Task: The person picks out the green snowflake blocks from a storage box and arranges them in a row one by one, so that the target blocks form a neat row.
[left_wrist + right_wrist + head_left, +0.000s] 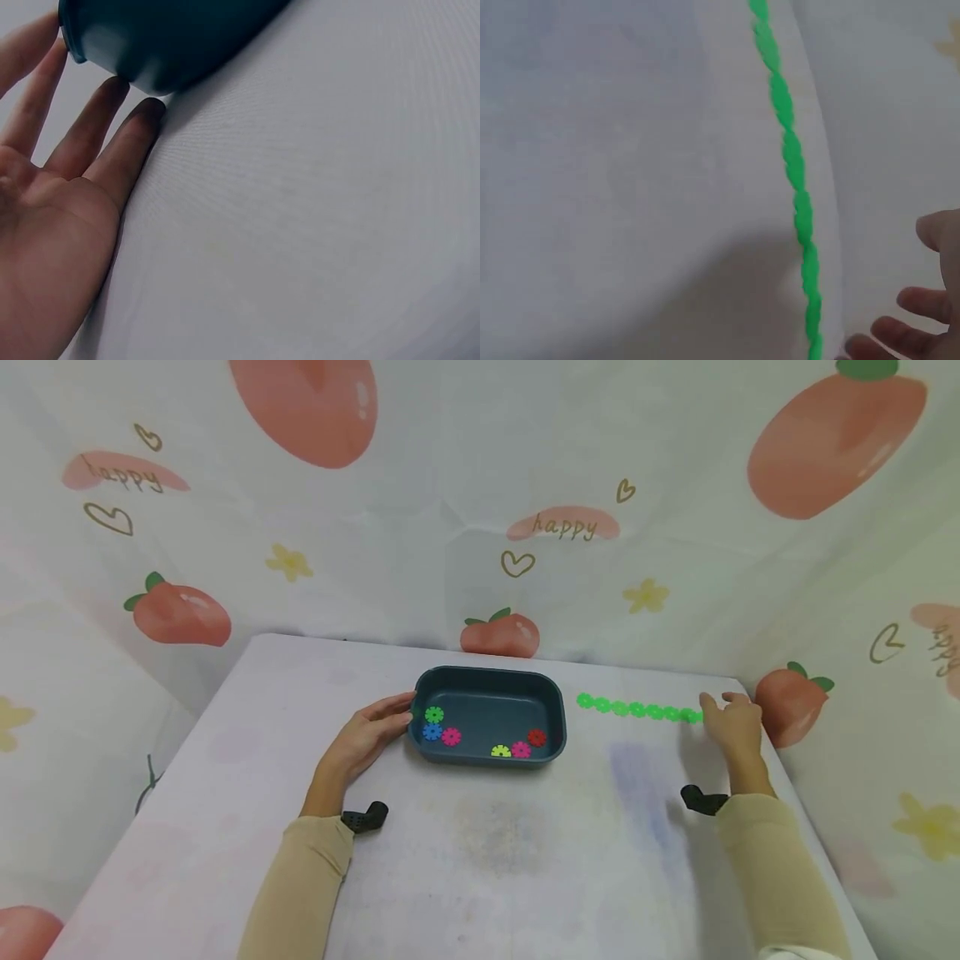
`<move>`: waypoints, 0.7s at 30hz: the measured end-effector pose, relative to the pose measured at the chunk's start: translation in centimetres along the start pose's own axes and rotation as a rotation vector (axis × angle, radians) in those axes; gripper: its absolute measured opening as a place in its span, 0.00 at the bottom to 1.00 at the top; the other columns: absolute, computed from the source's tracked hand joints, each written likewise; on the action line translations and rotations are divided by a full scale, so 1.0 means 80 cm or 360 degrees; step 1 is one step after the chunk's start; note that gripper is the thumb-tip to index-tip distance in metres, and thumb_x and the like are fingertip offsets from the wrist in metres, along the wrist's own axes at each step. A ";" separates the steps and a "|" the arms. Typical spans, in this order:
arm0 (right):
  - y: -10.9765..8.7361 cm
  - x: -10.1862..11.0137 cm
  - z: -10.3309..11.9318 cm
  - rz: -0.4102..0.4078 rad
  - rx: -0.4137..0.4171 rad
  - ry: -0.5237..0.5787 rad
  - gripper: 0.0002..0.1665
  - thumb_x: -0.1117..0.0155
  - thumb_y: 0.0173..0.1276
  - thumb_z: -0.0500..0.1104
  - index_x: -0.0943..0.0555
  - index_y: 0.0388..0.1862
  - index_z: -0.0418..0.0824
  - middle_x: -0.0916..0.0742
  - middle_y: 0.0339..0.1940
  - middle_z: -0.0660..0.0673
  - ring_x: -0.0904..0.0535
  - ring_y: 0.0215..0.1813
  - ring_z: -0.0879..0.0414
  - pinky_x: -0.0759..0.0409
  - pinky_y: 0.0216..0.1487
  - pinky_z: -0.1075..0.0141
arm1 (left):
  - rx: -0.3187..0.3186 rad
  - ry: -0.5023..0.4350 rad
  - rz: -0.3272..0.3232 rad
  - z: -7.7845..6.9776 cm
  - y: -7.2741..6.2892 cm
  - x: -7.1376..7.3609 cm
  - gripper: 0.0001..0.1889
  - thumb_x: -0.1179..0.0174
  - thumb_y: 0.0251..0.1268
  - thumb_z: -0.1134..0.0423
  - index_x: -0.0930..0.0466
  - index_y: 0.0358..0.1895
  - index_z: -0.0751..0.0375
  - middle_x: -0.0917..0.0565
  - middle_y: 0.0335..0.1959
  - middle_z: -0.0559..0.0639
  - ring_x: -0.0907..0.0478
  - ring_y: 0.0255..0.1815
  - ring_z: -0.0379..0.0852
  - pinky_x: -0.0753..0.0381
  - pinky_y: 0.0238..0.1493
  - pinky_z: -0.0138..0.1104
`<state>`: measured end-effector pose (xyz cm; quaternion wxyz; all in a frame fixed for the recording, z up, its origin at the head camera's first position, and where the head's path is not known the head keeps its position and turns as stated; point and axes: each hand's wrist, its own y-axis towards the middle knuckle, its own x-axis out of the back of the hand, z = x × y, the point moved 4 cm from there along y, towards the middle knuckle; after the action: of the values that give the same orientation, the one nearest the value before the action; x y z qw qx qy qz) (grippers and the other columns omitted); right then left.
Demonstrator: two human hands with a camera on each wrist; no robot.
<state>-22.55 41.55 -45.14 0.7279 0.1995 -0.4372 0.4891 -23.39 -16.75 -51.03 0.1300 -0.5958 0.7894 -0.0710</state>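
A dark teal rectangular bin (489, 682) stands toward the back of the table, with several small notched plastic discs inside, among them a blue disc (432, 732) and a red disc (537, 738). My left hand (360, 742) rests its fingertips against the bin's left side; in the left wrist view the extended fingers (135, 139) are spread along the bin's wall (172, 45). To the right of the bin lies a straight row of bright green notched discs (637, 709). At the row's right end is my right hand (733, 728), its fingers loosely spread and apart in the right wrist view.
The white table (465, 860) ends at the back against a hanging cloth (420, 568) printed with fruit and flowers. A black wrist mount (365, 817) sits on the left wrist, and another mount (703, 800) on the right. The table's right edge runs close by my right hand.
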 end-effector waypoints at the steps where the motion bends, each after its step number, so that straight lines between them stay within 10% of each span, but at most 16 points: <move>1: -0.003 -0.003 0.006 0.0010 0.0037 -0.0043 0.48 0.63 0.79 0.64 0.44 0.78 0.25 0.39 0.73 0.15 0.42 0.73 0.20 0.37 0.72 0.31 | -0.0003 -0.0001 -0.0002 0.000 0.000 0.000 0.30 0.36 0.72 0.58 0.32 0.75 0.54 0.32 0.78 0.51 0.36 0.78 0.47 0.39 0.82 0.45; 10: -0.035 -0.032 0.058 -0.0033 0.0422 -0.0430 0.53 0.66 0.79 0.71 0.45 0.77 0.25 0.40 0.72 0.15 0.42 0.68 0.15 0.36 0.64 0.26 | -0.0017 -0.0023 0.0008 -0.001 -0.004 -0.004 0.30 0.37 0.72 0.61 0.32 0.75 0.56 0.33 0.78 0.54 0.37 0.79 0.49 0.40 0.83 0.46; 21: -0.058 -0.053 0.110 0.0001 0.0702 -0.0554 0.53 0.67 0.77 0.74 0.48 0.81 0.34 0.46 0.79 0.20 0.56 0.79 0.19 0.58 0.72 0.21 | -0.0032 -0.0011 0.0013 -0.004 -0.006 -0.004 0.29 0.39 0.74 0.62 0.33 0.76 0.57 0.34 0.79 0.55 0.38 0.80 0.51 0.41 0.83 0.47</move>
<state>-22.91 30.93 -43.30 0.5806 0.4341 -0.4387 0.5311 -22.95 -16.60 -50.53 0.1271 -0.5941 0.7920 -0.0606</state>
